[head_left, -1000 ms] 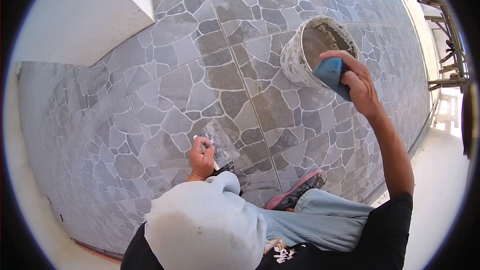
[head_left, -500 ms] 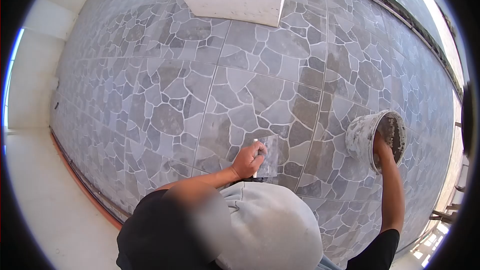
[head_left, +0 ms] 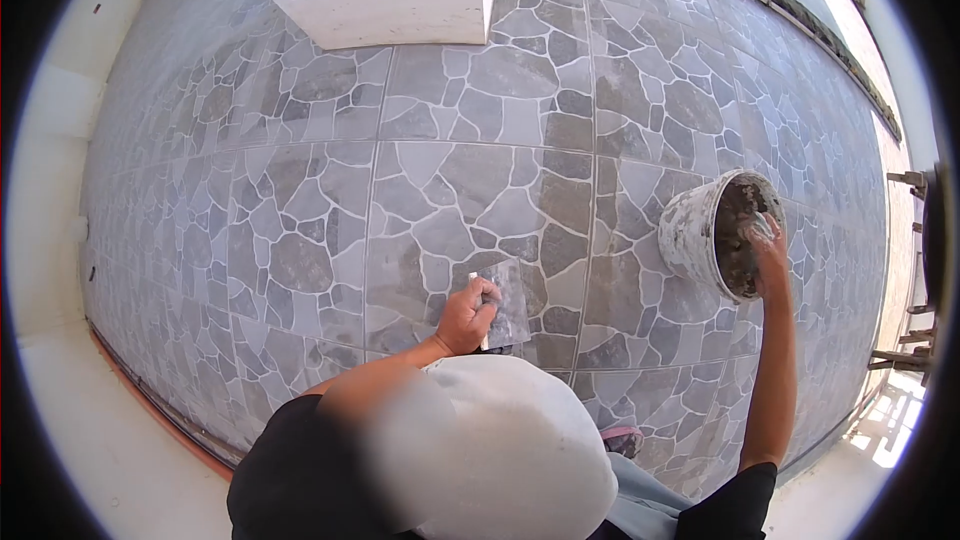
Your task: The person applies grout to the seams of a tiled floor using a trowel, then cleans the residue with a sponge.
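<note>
My left hand (head_left: 466, 318) is closed round the pale handle of a flat rectangular trowel (head_left: 508, 302). The grey blade lies low over the stone-patterned floor tiles, in front of my knees. To the right, a smeared white bucket (head_left: 688, 232) is tilted with its mouth toward the right. Wet grey-brown residue coats its inside wall. My right hand (head_left: 768, 248) is at the bucket's mouth, its fingers curled round a pale lump (head_left: 762, 227) whose kind I cannot make out. Whitish material coats those fingers.
Grey tiles (head_left: 460, 180) with white-lined stone shapes cover the floor. A white pillar (head_left: 385, 0) rises ahead. A wall with an orange-brown strip (head_left: 160, 402) runs along the left. A dark ledge (head_left: 780, 15) borders the far right. A pinkish shoe edge (head_left: 622, 433) shows beside my knee.
My right hand has risen from deep inside the bucket to its mouth, and a pale lump now shows in its fingers. The view has shifted; the left hand still grips the trowel.
</note>
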### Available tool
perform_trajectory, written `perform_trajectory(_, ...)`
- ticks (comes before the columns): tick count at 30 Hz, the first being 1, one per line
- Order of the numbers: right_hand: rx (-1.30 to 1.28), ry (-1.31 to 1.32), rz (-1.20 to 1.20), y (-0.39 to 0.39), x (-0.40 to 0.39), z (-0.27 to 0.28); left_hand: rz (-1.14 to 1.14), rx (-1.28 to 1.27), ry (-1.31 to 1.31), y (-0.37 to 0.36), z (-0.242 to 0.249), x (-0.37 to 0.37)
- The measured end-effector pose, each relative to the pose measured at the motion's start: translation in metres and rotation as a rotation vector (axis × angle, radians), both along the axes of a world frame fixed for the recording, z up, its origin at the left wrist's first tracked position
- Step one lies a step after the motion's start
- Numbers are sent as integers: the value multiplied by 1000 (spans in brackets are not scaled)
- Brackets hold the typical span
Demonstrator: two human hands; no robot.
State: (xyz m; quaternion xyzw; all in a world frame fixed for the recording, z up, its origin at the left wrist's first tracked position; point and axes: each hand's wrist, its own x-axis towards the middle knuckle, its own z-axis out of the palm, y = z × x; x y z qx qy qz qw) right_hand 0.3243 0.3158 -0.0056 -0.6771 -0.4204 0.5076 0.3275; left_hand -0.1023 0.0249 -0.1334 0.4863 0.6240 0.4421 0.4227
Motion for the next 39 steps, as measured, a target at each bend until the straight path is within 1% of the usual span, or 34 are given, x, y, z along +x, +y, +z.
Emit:
perform_trajectory(2,189,-172,355,15,19,-11,46,48,14,2,3,2)
perform_trajectory(4,316,-415,376,1,-18,16,20,46,5,1,2,1)
perform_trajectory(6,323,-602,486,9,-3,-1,40,-5,35,1,6,1)
perform_trajectory(8,572,-937,493,6,-2,-16,3,-26,6,0,4,0)
perform_trajectory(11,416,-1000,432,-1,-19,-10,38,-46,-37,2,9,1)
perform_trajectory(12,334,-993,460,-1,-24,-4,17,-55,-44,5,7,2)
perform_trajectory(13,251,-982,490,-1,-27,0,22,5,-8,5,5,1)
perform_trajectory(14,233,-985,482,-3,-28,0,29,69,28,5,5,1)
perform_trajectory(16,213,-1023,516,-3,-30,0,17,8,6,2,5,0)
perform_trajectory(18,187,-1025,504,-3,-32,-3,33,25,-27,2,3,0)
perform_trajectory(20,171,-1083,524,-5,-34,-4,28,37,-16,3,0,0)
perform_trajectory(21,169,-1160,591,-2,-27,-11,33,46,-27,3,0,0)
perform_trajectory(22,149,-1161,592,-3,-19,-11,37,52,-40,2,-1,-1)
perform_trajectory(24,346,-1171,731,0,-9,8,31,15,-56,4,4,0)
perform_trajectory(26,368,-1200,640,12,-16,55,27,47,-18,3,1,-2)
perform_trajectory(28,564,-1065,415,27,-14,78,21,-4,-46,3,4,-1)
perform_trajectory(30,717,-913,431,-16,-96,129,46,1,-128,5,9,3)
perform_trajectory(32,646,-1148,1101,-26,-71,75,41,-16,-132,3,7,1)
perform_trajectory(34,409,-606,881,-89,-145,48,26,21,-67,4,3,-1)
perform_trajectory(35,392,-467,880,-116,-151,13,34,40,-53,2,-2,-2)
perform_trajectory(36,408,-476,911,-145,-149,-23,58,48,-52,3,-1,-3)
perform_trajectory(37,545,-546,1007,-174,-139,-55,44,48,-45,2,1,-3)
perform_trajectory(38,611,-557,1078,-207,-125,-79,32,51,-37,3,2,-3)
perform_trajectory(39,677,-562,1144,-220,-119,-93,69,-37,-131,-1,0,-2)
